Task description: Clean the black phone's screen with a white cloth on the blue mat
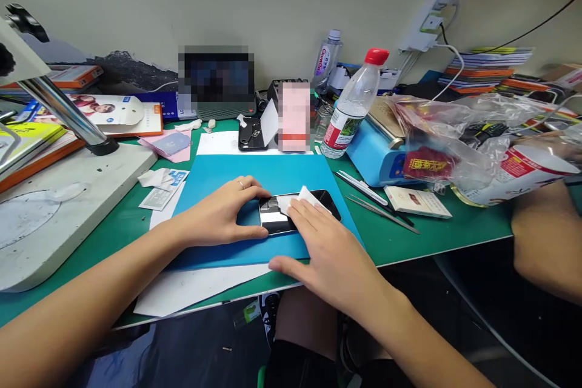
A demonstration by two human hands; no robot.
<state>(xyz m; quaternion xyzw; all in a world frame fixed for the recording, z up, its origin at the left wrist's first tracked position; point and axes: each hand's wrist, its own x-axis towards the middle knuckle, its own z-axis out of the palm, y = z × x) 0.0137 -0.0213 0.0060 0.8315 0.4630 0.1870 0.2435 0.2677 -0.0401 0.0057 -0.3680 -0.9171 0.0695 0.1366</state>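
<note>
A black phone lies flat on a blue mat in the middle of the green work surface. My left hand, a ring on one finger, grips the phone's left end between thumb and fingers. My right hand lies over the phone with its fingers stretched flat, pressing a small white cloth onto the screen. The middle of the phone is hidden under my right fingers.
Tweezers and a small white box lie right of the mat. A red-capped water bottle, a blue device and plastic bags stand behind them. A microscope stand base fills the left. Another person's arm is at the right edge.
</note>
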